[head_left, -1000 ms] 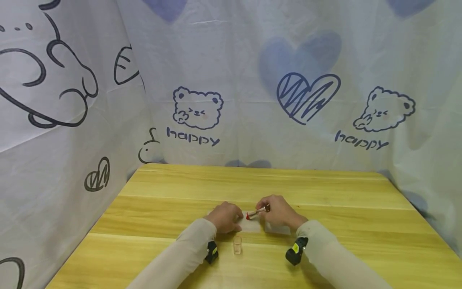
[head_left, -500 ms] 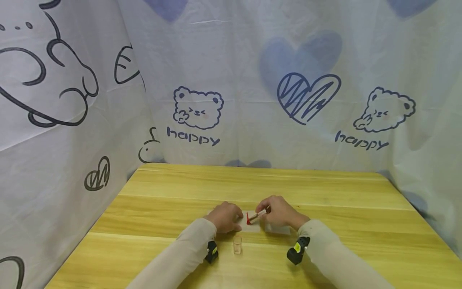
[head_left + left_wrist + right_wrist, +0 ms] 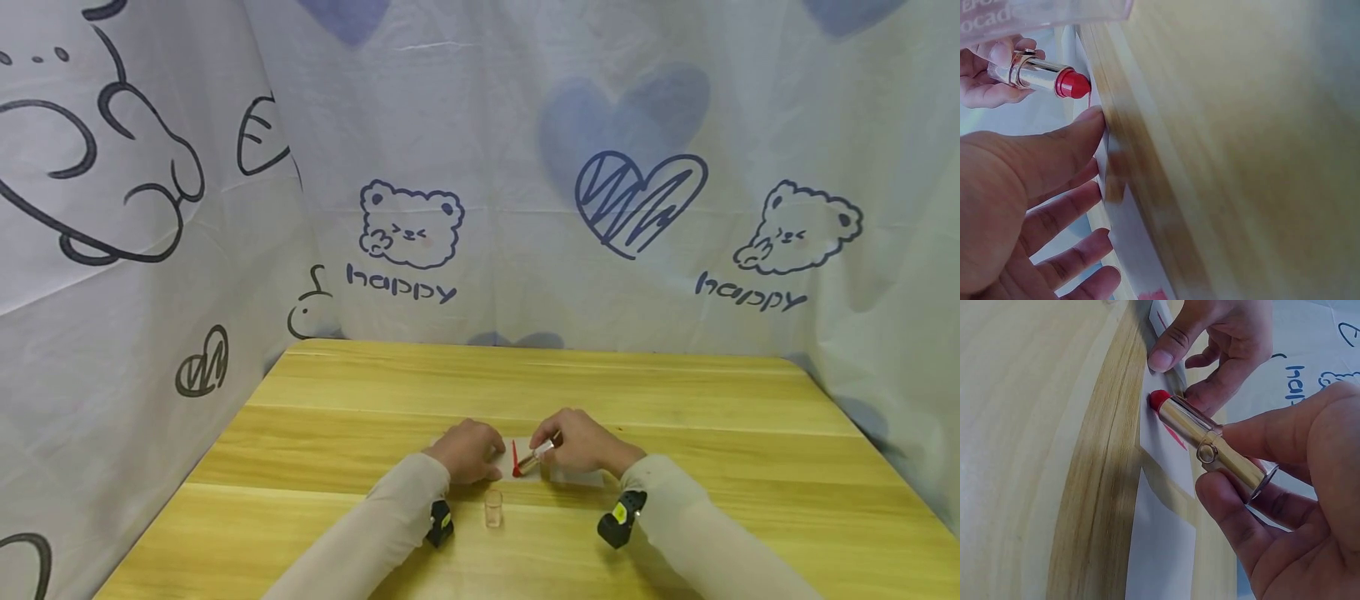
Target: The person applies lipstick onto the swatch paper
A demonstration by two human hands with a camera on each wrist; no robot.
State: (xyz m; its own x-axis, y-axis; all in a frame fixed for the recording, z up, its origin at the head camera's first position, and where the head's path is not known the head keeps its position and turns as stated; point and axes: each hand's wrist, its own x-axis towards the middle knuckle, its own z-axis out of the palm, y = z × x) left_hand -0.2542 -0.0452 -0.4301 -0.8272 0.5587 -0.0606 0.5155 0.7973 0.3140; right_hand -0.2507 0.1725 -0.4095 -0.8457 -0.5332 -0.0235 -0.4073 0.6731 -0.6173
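My right hand (image 3: 581,440) pinches a lipstick (image 3: 1188,422) by its gold tube between thumb and fingers. The lipstick's red tip (image 3: 1075,85) touches a small white paper (image 3: 1169,456), where a red stroke (image 3: 514,457) runs toward me. On the left side of that paper, my left hand (image 3: 467,451) rests its thumb and fingertips, the fingers spread and loosely bent. A second white paper (image 3: 1160,550), unmarked where it shows, lies to the right below my right hand. Part of another strip with a red mark (image 3: 1160,319) shows beyond the left hand.
A clear lipstick cap (image 3: 492,510) stands on the wooden table (image 3: 375,375) in front of the papers, close to the left wrist. Lettering shows on the clear plastic (image 3: 1041,15) in the left wrist view. A printed curtain (image 3: 495,167) hangs behind and at the sides.
My right hand has drawn the lipstick toward me across the paper, and the red stroke has grown from a short dab into a longer line. The left hand has stayed still.
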